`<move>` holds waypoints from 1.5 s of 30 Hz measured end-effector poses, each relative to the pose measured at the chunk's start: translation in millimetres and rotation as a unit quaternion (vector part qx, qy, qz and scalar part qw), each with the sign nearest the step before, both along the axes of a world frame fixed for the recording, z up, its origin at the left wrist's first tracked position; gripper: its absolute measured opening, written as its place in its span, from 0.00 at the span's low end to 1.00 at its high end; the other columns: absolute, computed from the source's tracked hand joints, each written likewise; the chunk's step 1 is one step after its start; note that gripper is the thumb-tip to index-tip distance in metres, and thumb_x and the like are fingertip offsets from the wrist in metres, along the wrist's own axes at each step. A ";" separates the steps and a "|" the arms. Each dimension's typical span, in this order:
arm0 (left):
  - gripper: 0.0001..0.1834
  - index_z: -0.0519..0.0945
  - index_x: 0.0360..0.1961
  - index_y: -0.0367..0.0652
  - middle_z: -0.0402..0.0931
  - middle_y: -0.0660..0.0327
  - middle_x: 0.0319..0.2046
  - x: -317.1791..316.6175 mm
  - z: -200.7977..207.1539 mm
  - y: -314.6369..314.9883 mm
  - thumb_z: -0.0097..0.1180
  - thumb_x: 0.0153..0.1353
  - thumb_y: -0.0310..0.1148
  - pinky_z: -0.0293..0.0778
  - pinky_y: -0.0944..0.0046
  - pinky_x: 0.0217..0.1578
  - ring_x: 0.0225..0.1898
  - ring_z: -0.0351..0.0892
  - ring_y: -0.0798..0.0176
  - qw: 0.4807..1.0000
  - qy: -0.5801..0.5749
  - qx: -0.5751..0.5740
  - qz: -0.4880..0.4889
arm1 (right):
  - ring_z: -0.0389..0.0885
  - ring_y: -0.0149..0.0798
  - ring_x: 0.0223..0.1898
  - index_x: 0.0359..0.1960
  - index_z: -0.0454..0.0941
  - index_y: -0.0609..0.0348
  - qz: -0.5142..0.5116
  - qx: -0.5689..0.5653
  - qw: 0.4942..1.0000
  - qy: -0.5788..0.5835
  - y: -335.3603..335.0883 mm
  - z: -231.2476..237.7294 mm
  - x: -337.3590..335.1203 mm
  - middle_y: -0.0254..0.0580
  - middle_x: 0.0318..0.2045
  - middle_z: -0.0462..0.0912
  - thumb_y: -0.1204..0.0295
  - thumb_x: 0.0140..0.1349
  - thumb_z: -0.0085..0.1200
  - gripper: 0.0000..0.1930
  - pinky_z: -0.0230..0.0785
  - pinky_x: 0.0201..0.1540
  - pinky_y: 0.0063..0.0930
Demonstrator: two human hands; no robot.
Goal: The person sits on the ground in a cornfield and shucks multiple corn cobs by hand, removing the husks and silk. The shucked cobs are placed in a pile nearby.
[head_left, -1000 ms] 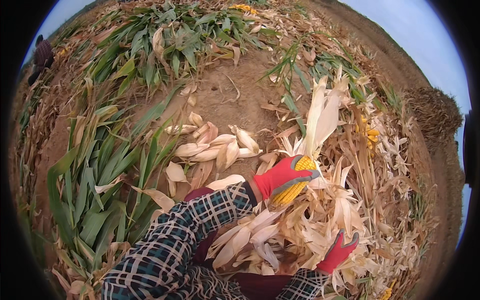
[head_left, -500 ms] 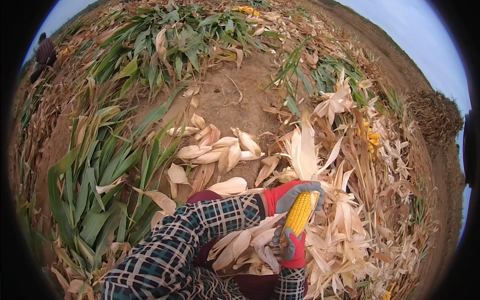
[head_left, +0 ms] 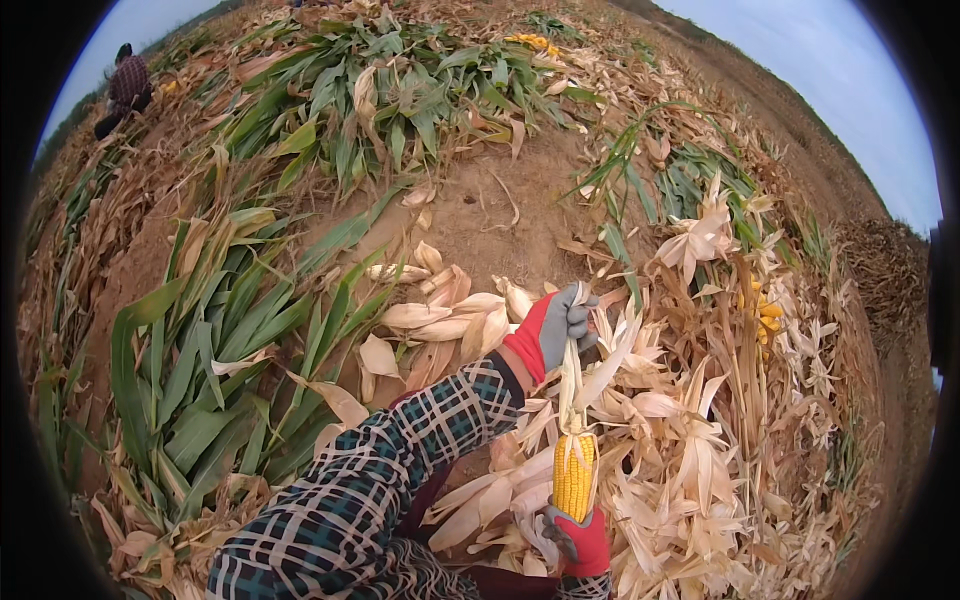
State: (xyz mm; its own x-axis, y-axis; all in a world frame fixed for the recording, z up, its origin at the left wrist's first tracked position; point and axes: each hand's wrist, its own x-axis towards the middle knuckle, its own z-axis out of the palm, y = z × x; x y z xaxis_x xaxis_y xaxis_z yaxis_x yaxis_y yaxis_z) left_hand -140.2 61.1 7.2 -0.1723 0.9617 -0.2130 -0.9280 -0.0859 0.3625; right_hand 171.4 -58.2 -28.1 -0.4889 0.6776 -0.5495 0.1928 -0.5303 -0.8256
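A yellow ear of corn [head_left: 573, 475] stands nearly upright low in the view, its rows of kernels bare. My right hand [head_left: 580, 540], in a red and grey glove, is closed round its lower end. Pale husk [head_left: 569, 385] stretches up from the top of the ear. Its upper end is in the closed fingers of my left hand [head_left: 562, 328], gloved the same way. Loose dry husks [head_left: 690, 450] lie to the right of both hands. Unpeeled ears in pale husks [head_left: 450, 320] are piled on the soil just left of my left hand.
Green corn stalks and leaves [head_left: 210, 360] lie on the left, with another leafy heap [head_left: 400, 90] farther off. Bare yellow ears [head_left: 765, 315] rest among husks at right, more yellow ears [head_left: 533, 42] at the far side. A person in a checked shirt [head_left: 128, 85] is at far left.
My left hand has moved from the ear's upper end up and left, drawing the husk out long. My right hand has lowered slightly with the ear, which now stands more upright. The view has shifted.
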 end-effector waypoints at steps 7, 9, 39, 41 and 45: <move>0.18 0.77 0.37 0.45 0.58 0.75 0.13 -66.5 7.6 -9.5 0.48 0.71 0.50 0.72 0.67 0.27 0.13 0.55 0.73 0.986 -0.026 -0.006 0.164 | 0.80 0.35 0.27 0.52 0.73 0.64 -0.013 -0.005 0.996 -0.083 -23.8 -53.7 29.1 0.43 0.33 0.81 0.70 0.55 0.64 0.23 0.73 0.28 0.26; 0.20 0.78 0.39 0.44 0.68 0.73 0.15 -32.7 3.8 -8.4 0.48 0.70 0.51 0.76 0.64 0.30 0.14 0.64 0.71 0.994 0.017 -0.018 0.110 | 0.80 0.35 0.29 0.52 0.72 0.64 -0.085 0.064 0.991 -0.079 -21.1 -54.5 19.6 0.44 0.35 0.81 0.69 0.56 0.64 0.24 0.73 0.30 0.27; 0.35 0.74 0.58 0.42 0.78 0.56 0.49 165.8 -35.0 -70.0 0.68 0.53 0.48 0.70 0.62 0.50 0.50 0.76 0.61 0.754 0.402 0.168 -0.491 | 0.77 0.37 0.36 0.43 0.70 0.56 -0.320 0.181 0.909 0.194 56.7 1.2 16.8 0.33 0.29 0.73 0.54 0.72 0.45 0.17 0.75 0.39 0.34; 0.34 0.75 0.56 0.38 0.78 0.57 0.46 169.1 -44.8 -68.5 0.67 0.53 0.49 0.70 0.62 0.47 0.46 0.76 0.62 0.770 0.382 0.150 -0.489 | 0.76 0.36 0.31 0.34 0.68 0.52 -0.388 0.152 0.894 0.164 49.7 41.6 -2.2 0.31 0.25 0.71 0.54 0.70 0.48 0.16 0.74 0.36 0.31; 0.37 0.74 0.53 0.35 0.79 0.52 0.44 176.7 -60.1 -69.3 0.70 0.49 0.51 0.72 0.61 0.47 0.46 0.77 0.61 0.714 0.502 0.193 -0.448 | 0.74 0.32 0.30 0.36 0.69 0.52 -0.446 0.256 0.831 0.213 64.9 39.9 20.2 0.31 0.27 0.73 0.51 0.69 0.50 0.17 0.72 0.41 0.29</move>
State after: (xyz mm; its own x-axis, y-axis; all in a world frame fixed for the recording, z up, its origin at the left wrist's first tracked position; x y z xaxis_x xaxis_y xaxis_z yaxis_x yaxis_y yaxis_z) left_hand 36.5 -8.2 -52.9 0.6703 0.7349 -0.1032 0.0370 0.1058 0.9937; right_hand 191.6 6.7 11.8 0.2577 0.9661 0.0170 -0.4554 0.1370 -0.8797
